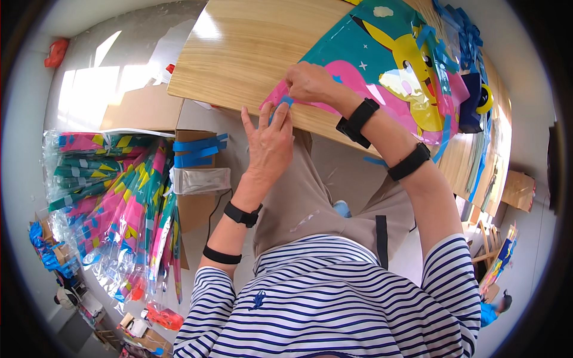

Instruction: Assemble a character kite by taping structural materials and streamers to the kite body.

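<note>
A glossy plastic sheet [352, 56], teal and pink with a yellow cartoon animal, lies on the wooden table along its near edge. At the sheet's near left corner is a short strip of blue tape [286, 101]. My left hand [267, 140] reaches up to this corner with fingers stretched and apart, its fingertips at the tape. Just above, my right hand [310, 82] is curled closed over the sheet's corner, close to the tape. Its fingertips are hidden, so what they pinch does not show.
Left of my legs, folded plastic sheets [128, 209] in pink, teal and yellow hang beside a cardboard box [194, 206] with blue tape strips [197, 152] stuck on it. More blue strips [465, 36] bunch at the table's far right, near a yellow and black roll [484, 99].
</note>
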The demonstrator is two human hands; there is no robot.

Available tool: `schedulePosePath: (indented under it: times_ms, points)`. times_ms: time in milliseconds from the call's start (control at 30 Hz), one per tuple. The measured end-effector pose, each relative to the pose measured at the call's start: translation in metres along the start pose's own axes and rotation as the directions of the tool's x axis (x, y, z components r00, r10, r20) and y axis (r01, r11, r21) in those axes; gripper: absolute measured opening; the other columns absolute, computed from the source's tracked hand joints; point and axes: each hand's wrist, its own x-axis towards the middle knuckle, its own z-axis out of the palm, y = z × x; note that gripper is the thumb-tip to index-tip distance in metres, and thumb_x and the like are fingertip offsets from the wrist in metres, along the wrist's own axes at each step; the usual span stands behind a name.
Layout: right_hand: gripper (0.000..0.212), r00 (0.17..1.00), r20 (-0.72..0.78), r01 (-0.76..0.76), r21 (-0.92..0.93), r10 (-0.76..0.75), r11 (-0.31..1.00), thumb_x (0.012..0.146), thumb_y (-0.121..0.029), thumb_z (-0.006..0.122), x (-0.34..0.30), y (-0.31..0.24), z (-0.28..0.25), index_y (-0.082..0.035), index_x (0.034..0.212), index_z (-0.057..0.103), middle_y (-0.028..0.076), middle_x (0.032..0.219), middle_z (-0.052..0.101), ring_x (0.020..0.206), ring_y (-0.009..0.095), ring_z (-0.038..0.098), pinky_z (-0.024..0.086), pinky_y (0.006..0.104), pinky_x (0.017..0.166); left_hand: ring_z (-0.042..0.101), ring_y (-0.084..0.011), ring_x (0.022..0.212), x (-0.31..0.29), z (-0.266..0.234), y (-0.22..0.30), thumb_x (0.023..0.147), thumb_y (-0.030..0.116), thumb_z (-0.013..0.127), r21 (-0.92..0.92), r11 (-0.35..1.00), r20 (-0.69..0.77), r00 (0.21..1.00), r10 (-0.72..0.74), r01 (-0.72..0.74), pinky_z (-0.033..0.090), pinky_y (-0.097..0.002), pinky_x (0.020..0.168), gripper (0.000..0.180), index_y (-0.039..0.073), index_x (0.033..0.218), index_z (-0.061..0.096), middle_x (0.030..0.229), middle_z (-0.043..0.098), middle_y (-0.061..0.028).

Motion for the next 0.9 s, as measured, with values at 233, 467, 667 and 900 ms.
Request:
schedulePosePath:
  times_ms: [233,467,667,900]
  points:
    - [0.026,0.998,-0.064,-0.024,-0.112,0.017,0.993,0.065,-0.025,0.071,-0.004,-0.005,-0.002,0.001,0.070,0.070,0.025,0.074,0.067,0.069,0.043,0.067,0.053,0.0493,0.057,0.046,-0.0289,0.130,0.002,-0.005,0.001,0.074,0.013,0.078,-0.007,1.000,0.021,1.000,0.001,-0.001,0.026,-0.0719,0.109,0.056,0.001,0.125,0.060,0.138,0.051,-0.0043]
    - [0.029,0.988,-0.111,-0.116,-0.097,0.105,0.989,0.064,-0.027,0.074,-0.008,-0.011,-0.004,0.000,0.073,0.071,0.023,0.075,0.069,0.073,0.042,0.069,0.055,0.0480,0.059,0.046,-0.0284,0.130,0.003,-0.006,0.001,0.074,0.013,0.078,-0.006,1.000,0.037,0.999,-0.001,0.001,0.026,-0.0720,0.110,0.055,0.001,0.124,0.059,0.137,0.051,-0.0042]
    - [0.028,0.951,-0.276,-0.180,-0.122,0.141,0.976,0.065,-0.026,0.078,-0.014,-0.013,0.001,-0.002,0.078,0.073,0.019,0.078,0.071,0.077,0.038,0.071,0.057,0.0466,0.064,0.046,-0.0285,0.130,0.003,-0.006,0.000,0.075,0.014,0.078,-0.005,1.000,0.038,0.999,0.002,-0.002,0.026,-0.0719,0.109,0.055,0.001,0.125,0.059,0.137,0.051,-0.0043]
    - [0.028,0.932,-0.274,-0.237,0.039,0.239,0.971,0.069,-0.029,0.081,-0.024,0.006,-0.018,-0.005,0.075,0.068,0.014,0.083,0.072,0.075,0.034,0.070,0.054,0.0446,0.063,0.046,-0.0284,0.130,0.002,-0.006,0.001,0.075,0.015,0.078,0.009,1.000,0.034,0.999,-0.010,0.010,0.027,-0.0709,0.109,0.056,0.001,0.125,0.059,0.137,0.051,-0.0044]
